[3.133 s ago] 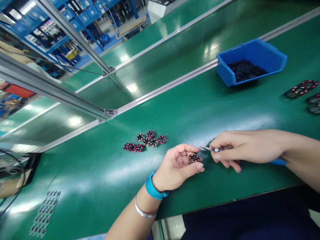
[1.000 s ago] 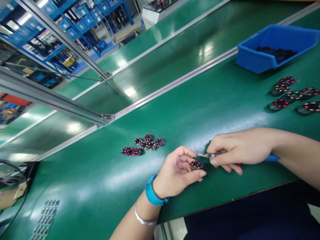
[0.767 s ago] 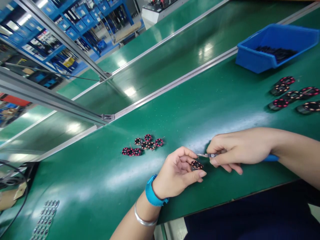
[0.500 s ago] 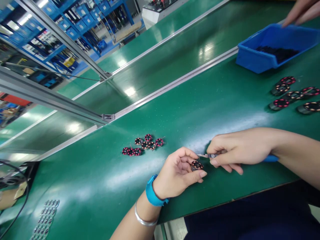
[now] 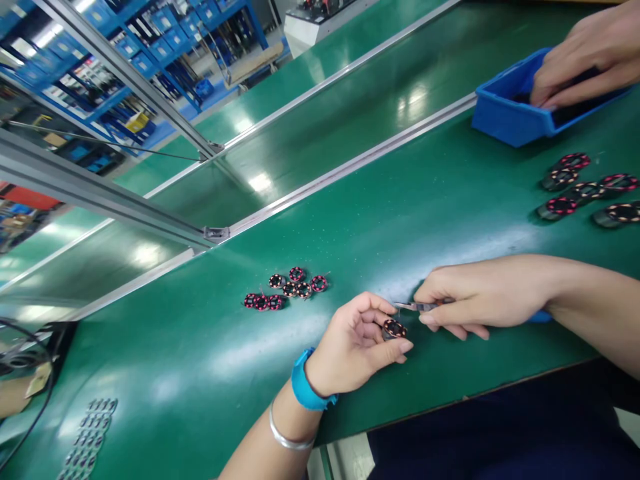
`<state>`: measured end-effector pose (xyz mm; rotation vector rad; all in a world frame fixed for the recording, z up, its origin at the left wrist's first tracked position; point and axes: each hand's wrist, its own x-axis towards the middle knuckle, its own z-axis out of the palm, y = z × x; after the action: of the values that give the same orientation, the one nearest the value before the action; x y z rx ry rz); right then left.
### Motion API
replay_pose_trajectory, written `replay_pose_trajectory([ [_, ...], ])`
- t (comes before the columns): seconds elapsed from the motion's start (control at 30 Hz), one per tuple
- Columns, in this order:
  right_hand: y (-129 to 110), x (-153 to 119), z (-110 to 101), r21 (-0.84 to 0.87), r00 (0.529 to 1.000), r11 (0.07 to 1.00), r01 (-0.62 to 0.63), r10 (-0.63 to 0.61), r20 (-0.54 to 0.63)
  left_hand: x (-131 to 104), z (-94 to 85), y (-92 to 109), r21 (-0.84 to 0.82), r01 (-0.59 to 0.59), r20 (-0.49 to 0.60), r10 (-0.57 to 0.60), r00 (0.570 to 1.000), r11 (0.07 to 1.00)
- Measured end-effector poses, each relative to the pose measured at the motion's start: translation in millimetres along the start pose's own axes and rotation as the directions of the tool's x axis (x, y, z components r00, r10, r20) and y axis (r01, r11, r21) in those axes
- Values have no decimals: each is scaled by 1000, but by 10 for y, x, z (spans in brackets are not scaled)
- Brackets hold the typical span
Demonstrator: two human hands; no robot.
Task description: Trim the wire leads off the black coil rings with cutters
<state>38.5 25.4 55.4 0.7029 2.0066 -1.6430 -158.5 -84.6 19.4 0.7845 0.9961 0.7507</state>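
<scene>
My left hand (image 5: 363, 340), wearing a blue wristband and a silver bangle, grips a small ring-shaped motor stator (image 5: 395, 329) with dark body and copper-coloured windings. In my right hand (image 5: 473, 297) is a pair of fine-nosed pliers (image 5: 411, 306); a blue handle end (image 5: 540, 317) shows behind the palm. The pliers' tip is just above the stator, close to my left index fingertip. Whether the jaws hold a wire is too small to tell. Beyond my left hand, a group of similar stators (image 5: 290, 289) lies on the green table (image 5: 200, 373).
Another person's hand (image 5: 585, 63) reaches into a blue bin (image 5: 510, 123) of dark parts at the upper right. More stators (image 5: 587, 190) lie below it. Flat rows of small parts (image 5: 90, 433) sit at the lower left. A metal rail (image 5: 340, 183) and an upright post (image 5: 125, 200) edge the table.
The other person's hand has moved down and left into the blue bin. My hands have barely moved; the pliers have shifted very slightly upward.
</scene>
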Motion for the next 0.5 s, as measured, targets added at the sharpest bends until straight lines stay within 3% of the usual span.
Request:
replay_pose_trajectory([
  [0.27, -5, -15, 2, -53, 1000, 999, -9, 8, -19, 13, 3, -5, -8, -14, -18, 14, 1000, 1000],
  [0.43, 56, -41, -48, -110, 980, 994, 15, -36, -194, 4, 19, -15, 25, -1, -36, 2, 999, 1000],
  [0.5, 53, -51, -41, -65, 976, 997, 45, -58, -211, 2, 32, -19, 36, 12, -54, -10, 998, 999],
])
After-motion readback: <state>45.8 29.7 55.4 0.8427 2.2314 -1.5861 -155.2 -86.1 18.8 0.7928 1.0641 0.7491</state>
